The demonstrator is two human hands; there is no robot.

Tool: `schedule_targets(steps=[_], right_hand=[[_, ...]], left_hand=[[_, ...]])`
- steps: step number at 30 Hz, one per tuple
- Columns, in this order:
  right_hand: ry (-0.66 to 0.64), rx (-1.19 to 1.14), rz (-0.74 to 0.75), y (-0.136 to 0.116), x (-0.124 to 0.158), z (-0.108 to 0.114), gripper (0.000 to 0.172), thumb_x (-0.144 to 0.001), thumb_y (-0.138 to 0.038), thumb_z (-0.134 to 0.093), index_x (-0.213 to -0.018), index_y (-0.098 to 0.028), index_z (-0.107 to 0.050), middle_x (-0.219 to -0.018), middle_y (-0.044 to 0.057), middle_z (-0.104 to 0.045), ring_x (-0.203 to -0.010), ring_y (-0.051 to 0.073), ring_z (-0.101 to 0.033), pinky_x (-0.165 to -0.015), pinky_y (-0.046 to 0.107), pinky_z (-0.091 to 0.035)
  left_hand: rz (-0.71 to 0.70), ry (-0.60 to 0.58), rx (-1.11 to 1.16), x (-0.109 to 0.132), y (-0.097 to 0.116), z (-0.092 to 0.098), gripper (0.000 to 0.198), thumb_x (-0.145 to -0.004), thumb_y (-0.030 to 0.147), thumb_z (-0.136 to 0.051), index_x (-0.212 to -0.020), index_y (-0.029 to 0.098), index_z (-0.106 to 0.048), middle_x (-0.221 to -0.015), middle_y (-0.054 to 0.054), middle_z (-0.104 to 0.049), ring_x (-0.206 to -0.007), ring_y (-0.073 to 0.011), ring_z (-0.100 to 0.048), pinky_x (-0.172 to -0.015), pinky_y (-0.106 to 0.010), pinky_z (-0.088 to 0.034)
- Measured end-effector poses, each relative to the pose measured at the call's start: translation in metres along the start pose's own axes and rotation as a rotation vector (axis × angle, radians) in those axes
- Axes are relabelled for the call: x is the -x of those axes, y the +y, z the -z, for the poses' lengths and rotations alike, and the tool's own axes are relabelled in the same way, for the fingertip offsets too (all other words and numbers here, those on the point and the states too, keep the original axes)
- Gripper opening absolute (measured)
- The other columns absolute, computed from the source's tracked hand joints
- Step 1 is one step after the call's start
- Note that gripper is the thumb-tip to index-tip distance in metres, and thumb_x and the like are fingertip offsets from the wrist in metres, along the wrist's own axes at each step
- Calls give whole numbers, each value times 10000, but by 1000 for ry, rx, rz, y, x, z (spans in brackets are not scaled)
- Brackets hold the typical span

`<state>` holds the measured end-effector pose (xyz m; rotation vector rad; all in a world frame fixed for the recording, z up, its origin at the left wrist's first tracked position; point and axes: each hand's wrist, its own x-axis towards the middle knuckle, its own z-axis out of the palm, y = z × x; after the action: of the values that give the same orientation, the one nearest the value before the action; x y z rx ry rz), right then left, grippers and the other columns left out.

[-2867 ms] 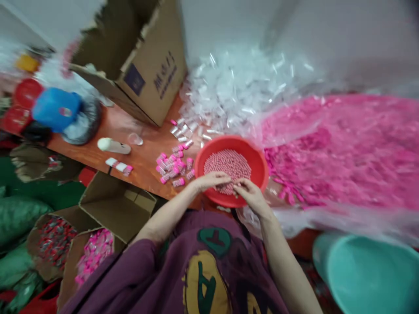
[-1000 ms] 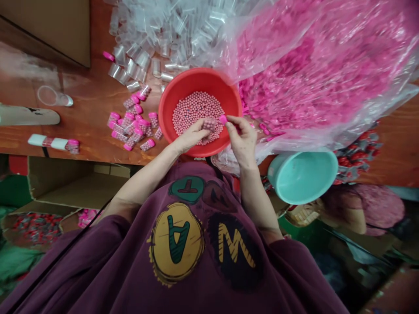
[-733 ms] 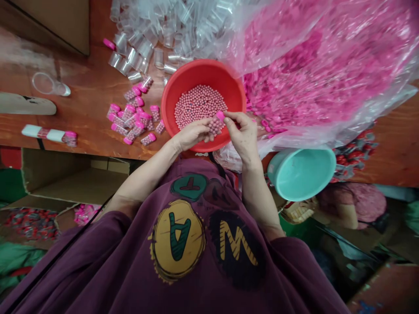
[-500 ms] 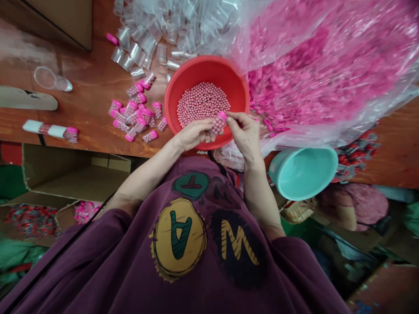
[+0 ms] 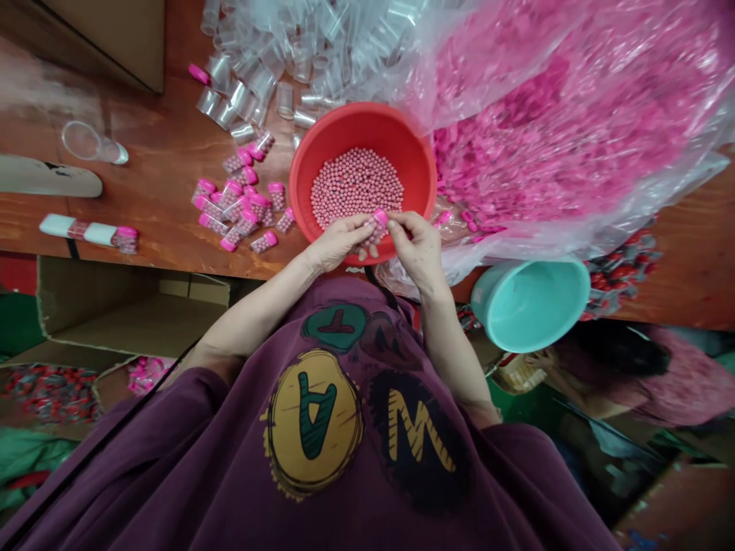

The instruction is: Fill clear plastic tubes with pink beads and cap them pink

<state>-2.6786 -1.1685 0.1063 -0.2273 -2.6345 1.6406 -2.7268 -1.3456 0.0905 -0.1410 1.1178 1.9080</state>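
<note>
My left hand (image 5: pixel 343 240) is closed on a small clear jar (image 5: pixel 376 226) with pink beads inside and a pink cap, over the near side of a red bowl (image 5: pixel 419 161). The thumb and fingers of my right hand (image 5: pixel 418 246) are pinched together at the capped end of this jar. Pink beads (image 5: pixel 357 182) lie in the bowl. To its left, several filled jars (image 5: pixel 233 200) with pink caps lie in a loose group on the wooden table (image 5: pixel 172 168).
Clear empty jars (image 5: pixel 258 76) are heaped behind. A plastic bag of pink pieces (image 5: pixel 563 130) fills the back right, with a turquoise basin (image 5: pixel 531 304) at the near right edge. Cardboard boxes (image 5: pixel 132 302) stand at left. Another person (image 5: pixel 643 375) is at lower right.
Both my hands have moved slightly left and toward me with the jar between them. The other person at lower right has leaned so that dark hair and a hand now show.
</note>
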Motion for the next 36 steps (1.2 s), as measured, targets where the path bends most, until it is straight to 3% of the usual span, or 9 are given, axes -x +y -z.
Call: schedule_targets(steps=[5,9,13,16,19,23,26,31,36], right_hand=[[-35,59,146,-8,7,0,312,-1079,-485,-575,-1089,-260,-790,-1047,66,-784,-970,223,-720,-929,410,-600],[-77,95,249,-8,8,6,306,-1098,-456,-559,-1113,-253,-787,-1041,70,-777,-974,224,-721,-911,409,-607],[-138,57,269,-8,8,8,297,-1089,-463,-581,-1109,-257,-794,-1026,66,-770,-976,221,-717,-906,414,-619],[-158,-111,170,-8,10,2,332,-1033,-542,-666,-1227,-290,-761,-1137,60,-760,-1059,224,-712,-976,439,-626],[-29,-390,-21,-3,12,-10,534,-938,-666,-745,-1334,-320,-651,-1199,51,-737,-1049,206,-716,-939,409,-657],[170,-611,-236,3,14,-28,533,-860,-692,-812,-1136,-287,-605,-1002,11,-715,-823,166,-713,-791,345,-677],[149,-535,-255,1,16,-33,431,-893,-627,-814,-1040,-263,-637,-883,-3,-697,-760,166,-699,-779,356,-672],[128,-250,-94,-2,23,-29,372,-973,-577,-737,-1193,-278,-749,-1121,37,-754,-1007,202,-725,-965,423,-644],[95,-117,6,-3,23,-17,322,-1049,-530,-649,-1138,-265,-808,-950,20,-754,-834,166,-707,-791,354,-623]], left_hand=[[-112,71,-68,5,-6,-5,397,-911,527,-817,-1022,168,-690,-787,12,-611,-586,-61,-523,-519,-184,-388],[-193,8,-222,6,-4,1,463,-900,590,-809,-1062,170,-697,-747,27,-580,-561,-63,-493,-513,-197,-373],[-151,-38,-237,5,0,9,529,-850,664,-825,-985,168,-704,-735,17,-591,-554,-64,-497,-497,-197,-364],[-110,28,-152,7,4,11,534,-819,667,-849,-1000,179,-730,-739,11,-616,-529,-57,-469,-467,-192,-306],[-138,81,-126,12,10,9,507,-813,642,-865,-995,181,-759,-735,1,-635,-527,-61,-464,-469,-196,-296],[-219,75,-203,16,15,6,460,-834,617,-857,-968,183,-781,-734,-1,-629,-551,-74,-492,-497,-212,-337],[-228,92,-210,14,12,6,466,-847,617,-848,-1016,188,-784,-754,-5,-641,-557,-76,-498,-499,-216,-339],[-201,73,-202,10,7,7,480,-870,616,-833,-1090,193,-781,-768,-3,-628,-579,-80,-512,-507,-215,-357],[-207,37,-156,12,1,4,497,-861,612,-849,-1139,207,-776,-748,12,-588,-612,-83,-528,-521,-201,-375]])
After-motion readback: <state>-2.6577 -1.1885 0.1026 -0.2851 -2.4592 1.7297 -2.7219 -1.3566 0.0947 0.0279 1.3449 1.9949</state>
